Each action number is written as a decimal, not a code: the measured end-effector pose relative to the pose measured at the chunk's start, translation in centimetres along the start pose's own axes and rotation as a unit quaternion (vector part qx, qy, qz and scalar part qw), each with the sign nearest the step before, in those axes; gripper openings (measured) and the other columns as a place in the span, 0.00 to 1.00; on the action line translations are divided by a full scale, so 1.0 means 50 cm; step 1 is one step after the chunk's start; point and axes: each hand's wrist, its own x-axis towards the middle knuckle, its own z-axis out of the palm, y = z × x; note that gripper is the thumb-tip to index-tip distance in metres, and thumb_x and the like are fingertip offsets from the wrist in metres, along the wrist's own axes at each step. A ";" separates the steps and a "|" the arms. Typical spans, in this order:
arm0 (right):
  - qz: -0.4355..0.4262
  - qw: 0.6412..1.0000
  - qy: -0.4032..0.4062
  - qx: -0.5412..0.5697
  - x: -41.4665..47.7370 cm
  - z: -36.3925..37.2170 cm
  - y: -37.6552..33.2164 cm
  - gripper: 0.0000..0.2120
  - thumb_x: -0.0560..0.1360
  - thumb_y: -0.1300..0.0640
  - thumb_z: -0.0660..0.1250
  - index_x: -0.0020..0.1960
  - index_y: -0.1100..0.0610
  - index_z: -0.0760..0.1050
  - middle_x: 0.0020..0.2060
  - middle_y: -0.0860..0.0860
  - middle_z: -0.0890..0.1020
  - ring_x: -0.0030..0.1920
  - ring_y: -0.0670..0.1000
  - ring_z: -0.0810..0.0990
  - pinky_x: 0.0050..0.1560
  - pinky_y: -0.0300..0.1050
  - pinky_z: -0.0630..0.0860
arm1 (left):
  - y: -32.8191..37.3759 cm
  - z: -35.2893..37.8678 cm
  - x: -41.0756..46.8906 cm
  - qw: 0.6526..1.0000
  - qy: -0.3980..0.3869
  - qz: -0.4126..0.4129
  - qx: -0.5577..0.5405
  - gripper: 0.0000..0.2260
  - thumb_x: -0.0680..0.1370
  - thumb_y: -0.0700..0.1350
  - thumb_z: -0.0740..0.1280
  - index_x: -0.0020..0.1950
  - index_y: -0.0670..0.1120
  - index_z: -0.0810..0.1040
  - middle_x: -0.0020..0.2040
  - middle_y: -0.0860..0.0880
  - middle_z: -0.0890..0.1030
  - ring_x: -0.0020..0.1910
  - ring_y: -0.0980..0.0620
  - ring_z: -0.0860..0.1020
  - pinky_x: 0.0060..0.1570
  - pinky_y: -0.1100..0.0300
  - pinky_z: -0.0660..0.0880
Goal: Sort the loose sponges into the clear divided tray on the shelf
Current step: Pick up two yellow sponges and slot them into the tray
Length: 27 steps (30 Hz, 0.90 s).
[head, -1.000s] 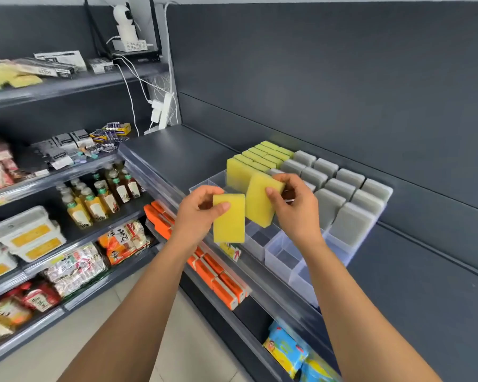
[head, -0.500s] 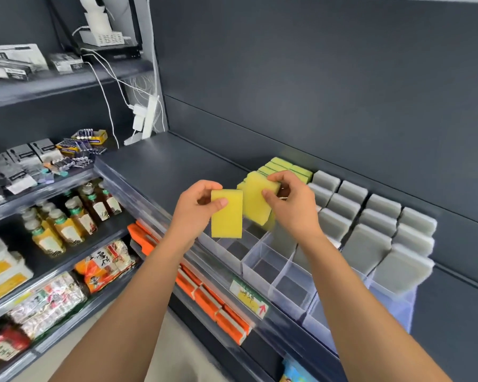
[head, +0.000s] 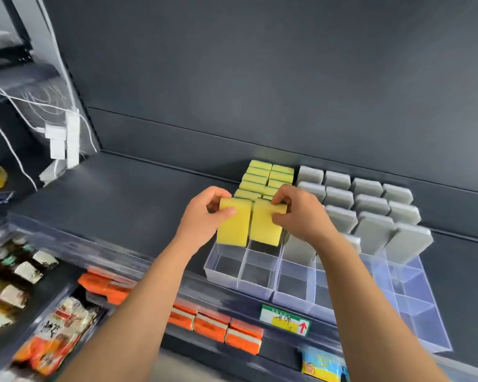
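Head view, looking down at the shelf (head: 116, 197).

- My left hand (head: 202, 219) pinches a yellow sponge (head: 233, 227). The thumb lies across the front face near the top and the fingers are curled behind the upper edge.
- My right hand (head: 304, 216) holds a second yellow sponge (head: 264, 228) the same way, thumb pressed on the front face and fingers hooked over the top edge. Both hands are closed round their sponges, neither slack.
- The two sponges stand upright side by side, long edges touching or all but touching. I cannot tell which.
- Their lower ends meet the clear divided tray (head: 255, 285) at its two leftmost columns, just behind the front row of bare compartments. I cannot tell whether they sit down inside the compartments or only at the rim.
- The tray sits at the front edge of the shelf, its back against the dark rear panel (head: 260, 78).
- Behind my hands, the same two columns carry more yellow sponges with green backs (head: 260, 175), standing upright in rows to the back.
- To the right, grey sponges (head: 370, 205) fill four columns, also upright, while the front compartments there show bare clear plastic.
- A green and yellow price label (head: 286, 319) hangs on the shelf lip below the tray.
- Orange packs (head: 213, 325) line the shelf beneath.
- The edges of the frame are blurred.
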 end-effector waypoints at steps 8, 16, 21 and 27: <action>0.022 0.998 0.027 -0.046 -0.027 0.016 0.002 0.11 0.67 0.62 0.68 0.47 0.53 0.74 0.41 0.47 0.78 0.43 0.52 0.76 0.38 0.42 0.69 | -0.010 0.007 0.004 0.998 -0.022 0.039 0.036 0.10 0.73 0.43 0.70 0.52 0.54 0.76 0.47 0.59 0.78 0.46 0.61 0.75 0.43 0.68 0.69; 0.011 0.979 0.045 -0.198 -0.031 0.064 0.024 0.09 0.69 0.53 0.70 0.50 0.49 0.76 0.44 0.48 0.80 0.56 0.51 0.70 0.49 0.45 0.57 | -0.023 0.018 0.004 0.993 -0.044 0.061 0.094 0.11 0.74 0.41 0.70 0.51 0.55 0.74 0.46 0.62 0.76 0.45 0.60 0.75 0.42 0.70 0.69; -0.014 0.971 0.067 -0.228 -0.038 0.074 0.035 0.09 0.68 0.52 0.72 0.47 0.51 0.77 0.46 0.47 0.80 0.54 0.53 0.70 0.50 0.47 0.60 | -0.058 0.032 0.001 0.970 -0.065 0.094 0.214 0.12 0.73 0.40 0.70 0.52 0.52 0.73 0.49 0.58 0.73 0.46 0.55 0.73 0.46 0.61 0.72; -0.023 0.962 0.081 -0.259 -0.041 0.080 0.031 0.08 0.69 0.53 0.71 0.48 0.51 0.78 0.48 0.47 0.80 0.54 0.54 0.71 0.50 0.48 0.60 | -0.059 0.043 0.009 0.943 -0.034 0.157 0.291 0.11 0.72 0.37 0.71 0.52 0.45 0.75 0.54 0.51 0.72 0.41 0.55 0.68 0.42 0.63 0.65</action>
